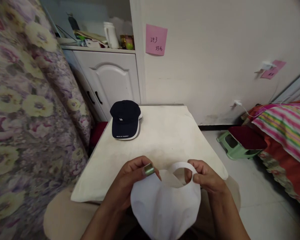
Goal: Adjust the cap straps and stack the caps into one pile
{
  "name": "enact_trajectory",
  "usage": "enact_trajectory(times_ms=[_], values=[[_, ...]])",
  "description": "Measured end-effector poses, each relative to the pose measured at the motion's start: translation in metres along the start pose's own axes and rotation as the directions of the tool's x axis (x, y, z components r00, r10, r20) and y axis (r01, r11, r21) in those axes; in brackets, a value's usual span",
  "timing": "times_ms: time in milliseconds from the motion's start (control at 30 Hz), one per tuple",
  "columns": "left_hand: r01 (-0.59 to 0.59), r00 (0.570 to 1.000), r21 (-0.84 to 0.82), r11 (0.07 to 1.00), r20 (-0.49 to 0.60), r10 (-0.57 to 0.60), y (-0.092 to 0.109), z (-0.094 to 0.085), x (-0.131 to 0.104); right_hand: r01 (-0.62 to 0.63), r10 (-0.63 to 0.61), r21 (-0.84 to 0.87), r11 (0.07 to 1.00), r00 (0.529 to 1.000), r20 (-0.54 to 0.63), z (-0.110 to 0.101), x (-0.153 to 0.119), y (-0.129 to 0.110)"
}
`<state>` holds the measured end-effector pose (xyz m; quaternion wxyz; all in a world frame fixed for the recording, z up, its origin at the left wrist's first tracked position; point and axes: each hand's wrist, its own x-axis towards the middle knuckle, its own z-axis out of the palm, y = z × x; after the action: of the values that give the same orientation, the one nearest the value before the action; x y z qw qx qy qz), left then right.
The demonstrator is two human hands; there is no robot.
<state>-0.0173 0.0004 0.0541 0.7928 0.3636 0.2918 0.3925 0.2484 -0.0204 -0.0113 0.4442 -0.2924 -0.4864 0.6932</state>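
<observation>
Between my hands, over the near edge of the table, is a white cap, its rounded crown toward me and the arched gap with its back strap at the top. My left hand is closed on the cap's edge at the left of the gap. A shiny green band or strip sits at the tip of that thumb; what it is exactly I cannot tell. My right hand pinches the strap's right end between thumb and fingers. Farther back lies a navy cap, stacked over a white one whose brim edge shows.
A cream cloth covers the table. Floral curtain hangs at the left, beside a white cabinet holding a white jug. To the right are a green stool with a dark red top and a bed with striped bedding.
</observation>
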Motion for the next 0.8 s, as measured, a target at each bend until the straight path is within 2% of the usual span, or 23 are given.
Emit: enact_trajectory(times_ms=[100,200,333,433,500,733,800], values=[[0.005,1.000,-0.035,0.999,0.012,-0.005,0.004,-0.002,-0.001,0.050,-0.038,0.185,0.982,0.997,-0.066,0.004,0.001,0.006],[0.020,0.999,-0.024,1.000,0.029,-0.020,0.006,-0.008,0.000,0.093,-0.062,0.290,0.952,0.991,-0.115,0.011,0.008,0.005],[0.009,0.993,-0.017,1.000,0.121,-0.007,0.008,-0.019,0.000,0.099,-0.060,0.323,0.941,0.990,-0.126,0.018,0.015,-0.004],[0.071,0.979,0.089,0.993,0.187,-0.087,0.010,-0.023,-0.002,0.062,-0.035,0.296,0.953,0.995,-0.096,0.020,0.016,-0.011],[0.107,0.978,0.094,0.990,0.171,-0.122,0.011,-0.023,-0.002,0.050,-0.029,0.286,0.957,0.997,-0.076,0.021,0.016,-0.016],[0.068,0.990,-0.229,0.971,0.138,-0.036,0.004,-0.023,0.014,0.005,-0.011,0.325,0.946,1.000,0.016,0.024,0.029,-0.025],[0.059,0.989,-0.280,0.958,0.144,-0.019,0.000,-0.023,0.022,0.013,-0.013,0.345,0.939,1.000,0.000,0.023,0.035,-0.023]])
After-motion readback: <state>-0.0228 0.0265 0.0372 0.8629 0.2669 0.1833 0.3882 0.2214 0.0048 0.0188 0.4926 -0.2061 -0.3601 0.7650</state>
